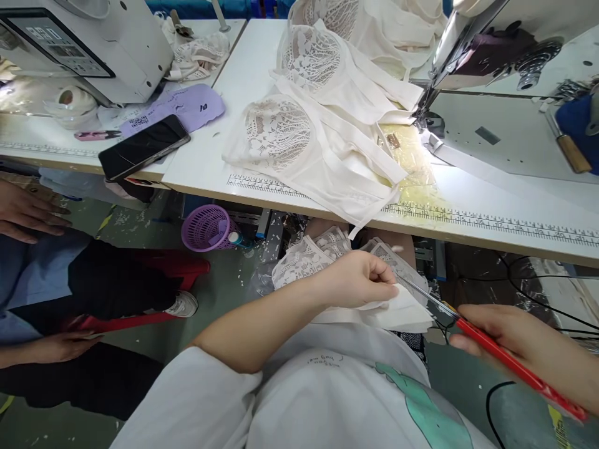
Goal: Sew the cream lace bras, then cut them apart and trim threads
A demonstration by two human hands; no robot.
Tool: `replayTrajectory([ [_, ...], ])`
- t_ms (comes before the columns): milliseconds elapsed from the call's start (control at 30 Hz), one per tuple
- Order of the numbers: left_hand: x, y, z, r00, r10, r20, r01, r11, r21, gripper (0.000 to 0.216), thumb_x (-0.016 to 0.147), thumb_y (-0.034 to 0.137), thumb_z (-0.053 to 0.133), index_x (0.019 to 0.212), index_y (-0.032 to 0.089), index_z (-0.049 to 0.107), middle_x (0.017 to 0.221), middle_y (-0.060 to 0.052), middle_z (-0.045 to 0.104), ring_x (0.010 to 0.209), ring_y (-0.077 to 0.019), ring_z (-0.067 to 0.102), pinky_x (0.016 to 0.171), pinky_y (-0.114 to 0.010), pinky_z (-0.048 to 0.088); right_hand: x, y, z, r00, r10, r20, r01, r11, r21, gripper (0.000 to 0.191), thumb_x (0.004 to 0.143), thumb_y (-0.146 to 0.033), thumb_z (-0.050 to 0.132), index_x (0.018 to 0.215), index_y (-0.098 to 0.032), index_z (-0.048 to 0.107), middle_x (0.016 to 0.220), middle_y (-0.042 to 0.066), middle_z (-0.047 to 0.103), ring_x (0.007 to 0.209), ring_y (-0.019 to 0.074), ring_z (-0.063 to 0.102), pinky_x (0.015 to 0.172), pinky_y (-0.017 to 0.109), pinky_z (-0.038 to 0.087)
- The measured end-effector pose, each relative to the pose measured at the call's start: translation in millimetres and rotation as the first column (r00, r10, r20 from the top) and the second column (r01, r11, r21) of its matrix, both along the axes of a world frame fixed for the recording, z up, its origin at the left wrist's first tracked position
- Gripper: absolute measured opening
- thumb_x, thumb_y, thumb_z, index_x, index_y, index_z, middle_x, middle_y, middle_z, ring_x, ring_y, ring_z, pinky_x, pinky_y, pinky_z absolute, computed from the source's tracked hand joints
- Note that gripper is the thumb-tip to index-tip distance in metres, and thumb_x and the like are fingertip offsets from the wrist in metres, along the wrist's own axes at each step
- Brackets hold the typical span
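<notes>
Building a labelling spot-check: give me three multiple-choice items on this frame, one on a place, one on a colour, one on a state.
1. Where does the black phone lie?
A. on the table edge, left of the lace garments
B. in the purple basket
C. on the person's lap

2. What colour is the handle of the thread snips?
A. blue
B. red
C. yellow

3. What is the left hand doing?
A. resting flat on the table
B. hanging free with fingers spread
C. pinching white fabric below the table edge

Answers:
1 A: the phone sits at the table's front edge, beside a purple paper tag.
2 B: the right hand holds a long red handle, blades at the fabric.
3 C: the fingers are closed on the white piece over the lap.
</notes>
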State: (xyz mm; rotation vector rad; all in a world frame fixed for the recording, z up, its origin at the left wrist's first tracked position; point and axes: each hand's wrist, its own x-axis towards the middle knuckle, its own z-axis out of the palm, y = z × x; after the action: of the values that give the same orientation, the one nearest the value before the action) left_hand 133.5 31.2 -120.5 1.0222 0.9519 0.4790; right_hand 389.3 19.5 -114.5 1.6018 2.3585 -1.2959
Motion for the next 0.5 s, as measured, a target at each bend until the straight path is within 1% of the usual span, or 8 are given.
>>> replayTrajectory([
  [67,-1,-1,0.5,1.0,0.008,-0.021,-0.007,1.0,0.019,0.01,0.072,0.014,0.058,0.062,0.012,0.056,0.055,0.004,0.051,0.049,-0.0051,0.042,0.049,-0.018,0.034,2,0,-2.9,0.997,-0.004,-0.071,-0.005,0.992,-0.128,0.044,0.077,-0.06,0.055,0.056,-0.023,0.043,0.053,-0.003,0.038,0.046,0.0133,0.035,0.041,0.025,0.031],
  [100,-1,-1,0.7,0.999,0.02,-0.036,-0.019,0.999,0.04,0.009,0.072,0.015,0.058,0.063,0.012,0.056,0.056,0.003,0.052,0.051,-0.0056,0.044,0.05,-0.018,0.035,2,0,-3.9,0.993,-0.039,-0.112,0.022,0.989,-0.148,0.042,0.079,-0.057,0.055,0.058,-0.023,0.042,0.054,-0.003,0.037,0.047,0.0132,0.034,0.041,0.025,0.03],
  [167,-2,-3,1.1,0.997,0.059,-0.056,-0.054,0.995,0.081,0.008,0.072,0.016,0.059,0.065,0.012,0.057,0.06,0.002,0.054,0.055,-0.0067,0.047,0.052,-0.018,0.037,-1,-1,-5.3,0.969,-0.129,-0.21,0.11,0.989,-0.1,0.035,0.078,-0.052,0.059,0.062,-0.024,0.044,0.056,-0.004,0.039,0.048,0.0135,0.037,0.042,0.025,0.032],
  [267,-4,-4,1.1,0.991,0.132,-0.038,-0.128,0.988,0.092,0.008,0.073,0.017,0.059,0.067,0.013,0.056,0.061,0.002,0.052,0.056,-0.0065,0.047,0.052,-0.017,0.038,-16,-5,-7.5,0.904,-0.19,-0.383,0.216,0.976,0.025,0.023,0.074,-0.043,0.067,0.074,-0.026,0.051,0.073,0.001,0.055,0.06,0.0174,0.052,0.048,0.026,0.042],
  [333,-6,-5,1.5,0.986,0.163,-0.03,-0.16,0.984,0.078,0.008,0.073,0.017,0.059,0.067,0.013,0.055,0.061,0.002,0.051,0.056,-0.0062,0.046,0.052,-0.017,0.037,-31,-9,-9.5,0.86,-0.181,-0.478,0.259,0.96,0.103,0.022,0.073,-0.039,0.069,0.076,-0.026,0.052,0.084,0.003,0.06,0.071,0.02,0.059,0.054,0.026,0.047],
  [367,-7,-5,1.8,0.985,0.169,-0.034,-0.166,0.983,0.074,0.008,0.073,0.017,0.059,0.068,0.013,0.055,0.061,0.002,0.051,0.056,-0.0062,0.046,0.053,-0.017,0.037,-39,-10,-10.6,0.843,-0.17,-0.511,0.273,0.953,0.133,0.022,0.073,-0.038,0.069,0.073,-0.026,0.051,0.084,0.003,0.061,0.074,0.0202,0.06,0.056,0.027,0.048],
  [433,-8,-5,2.4,0.984,0.17,-0.046,-0.166,0.983,0.078,0.007,0.074,0.017,0.059,0.069,0.013,0.056,0.062,0.002,0.052,0.057,-0.0065,0.046,0.053,-0.018,0.038,-52,-11,-12.8,0.832,-0.135,-0.538,0.264,0.949,0.17,0.023,0.075,-0.037,0.067,0.07,-0.025,0.049,0.08,0.003,0.061,0.074,0.0198,0.06,0.06,0.028,0.05],
  [500,-9,-5,2.3,0.983,0.171,-0.061,-0.164,0.981,0.103,0.006,0.074,0.017,0.059,0.07,0.013,0.056,0.063,0.001,0.054,0.058,-0.007,0.047,0.053,-0.018,0.038,-60,-10,-14.1,0.85,-0.115,-0.513,0.245,0.95,0.192,0.022,0.078,-0.038,0.065,0.071,-0.024,0.05,0.077,0.002,0.06,0.072,0.0195,0.059,0.062,0.029,0.05],
])
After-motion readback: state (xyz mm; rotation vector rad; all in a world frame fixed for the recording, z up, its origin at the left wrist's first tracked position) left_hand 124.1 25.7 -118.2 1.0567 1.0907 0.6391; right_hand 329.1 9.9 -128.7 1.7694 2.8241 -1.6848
